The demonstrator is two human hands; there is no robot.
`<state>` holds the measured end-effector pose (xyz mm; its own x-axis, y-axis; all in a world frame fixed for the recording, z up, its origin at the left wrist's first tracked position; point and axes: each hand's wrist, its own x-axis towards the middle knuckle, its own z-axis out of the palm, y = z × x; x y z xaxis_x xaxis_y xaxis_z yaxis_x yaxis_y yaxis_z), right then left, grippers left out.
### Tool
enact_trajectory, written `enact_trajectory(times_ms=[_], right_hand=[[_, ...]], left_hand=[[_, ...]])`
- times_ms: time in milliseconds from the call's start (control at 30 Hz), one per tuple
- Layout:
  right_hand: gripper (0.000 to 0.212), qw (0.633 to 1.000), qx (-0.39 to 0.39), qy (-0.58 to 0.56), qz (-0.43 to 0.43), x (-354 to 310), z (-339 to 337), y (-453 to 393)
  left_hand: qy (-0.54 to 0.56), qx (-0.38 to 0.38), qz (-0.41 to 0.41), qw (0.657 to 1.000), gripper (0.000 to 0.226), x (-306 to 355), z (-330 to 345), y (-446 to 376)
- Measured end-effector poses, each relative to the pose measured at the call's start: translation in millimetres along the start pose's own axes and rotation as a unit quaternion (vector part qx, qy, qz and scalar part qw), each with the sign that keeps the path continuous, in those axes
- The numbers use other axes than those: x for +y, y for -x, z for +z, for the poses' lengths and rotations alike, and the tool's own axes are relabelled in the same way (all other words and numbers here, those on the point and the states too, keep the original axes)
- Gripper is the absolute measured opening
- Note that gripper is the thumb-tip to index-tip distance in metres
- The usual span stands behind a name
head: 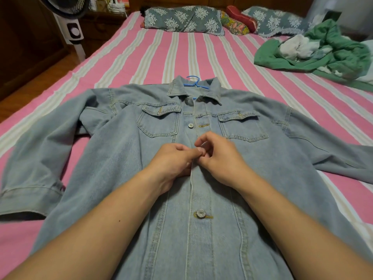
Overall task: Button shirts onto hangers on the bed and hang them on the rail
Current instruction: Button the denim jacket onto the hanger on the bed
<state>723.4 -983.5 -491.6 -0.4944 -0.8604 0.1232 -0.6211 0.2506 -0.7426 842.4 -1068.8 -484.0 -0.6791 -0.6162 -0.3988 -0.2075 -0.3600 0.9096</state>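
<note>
Your denim jacket lies face up across the near half of the bed, collar toward the far end and sleeves spread out left and right. A blue hanger sits inside it, with its hook poking out of the collar onto the striped pink sheet.

Your two hands meet on the front placket at mid-chest, just below the chest pockets. Your left hand has its fingers curled in, thumb and fingertips pinching the placket edge. Your right hand is curled too, its thumb and forefinger pinching the same spot from the other side, so that the fingertips of both hands touch. The button between them is hidden by your fingers.

Farther up the placket, the upper metal button sits free beside its open buttonhole. Nearer to you, the lower metal button is through its buttonhole and fastened.

At the far end of the bed lie two grey floral pillows, with a red bolster between them. A heap of green and white clothes lies on the far right of the sheet. A standing fan stands on the floor past the bed's far left corner.
</note>
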Motion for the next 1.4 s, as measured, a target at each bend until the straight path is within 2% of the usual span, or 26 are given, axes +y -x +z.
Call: enact_trajectory(times_ms=[67, 200, 367, 633, 733, 900, 1100, 1300, 1400], right_hand=[[0.033, 1.000, -0.004, -0.005, 0.011, -2, 0, 0], [0.026, 0.993, -0.040, -0.073, 0.085, 4, -21, 0], [0.021, 0.989, -0.092, -0.015, 0.112, 8, -26, 4], [0.016, 0.994, -0.067, 0.012, 0.091, 7, -19, 4], [0.016, 0.993, -0.050, -0.011, 0.104, 7, -16, 4], [0.018, 0.993, -0.047, -0.010, 0.110, 8, -13, 3], [0.019, 0.992, -0.063, 0.044, 0.097, 7, -8, 6], [0.019, 0.994, -0.026, -0.040, 0.099, 14, -8, 2], [0.015, 0.996, -0.020, -0.022, 0.080, 14, -6, 1]], left_hand=[[0.005, 0.010, 0.001, 1.000, 0.024, 0, 1, 0], [0.033, 0.044, -0.013, 0.998, 0.022, -2, -2, -5], [0.035, 0.051, -0.016, 0.998, 0.025, -2, 0, -6], [0.048, 0.073, -0.009, 0.996, 0.027, -4, 1, -7], [0.044, 0.076, -0.004, 0.996, 0.028, -6, 2, -9], [0.061, 0.085, 0.002, 0.994, 0.031, -7, 3, -10], [0.056, 0.085, 0.019, 0.995, 0.030, -9, 2, -9], [0.049, 0.088, 0.026, 0.995, 0.033, -11, 3, -11], [0.049, 0.092, 0.032, 0.994, 0.035, -11, 3, -12]])
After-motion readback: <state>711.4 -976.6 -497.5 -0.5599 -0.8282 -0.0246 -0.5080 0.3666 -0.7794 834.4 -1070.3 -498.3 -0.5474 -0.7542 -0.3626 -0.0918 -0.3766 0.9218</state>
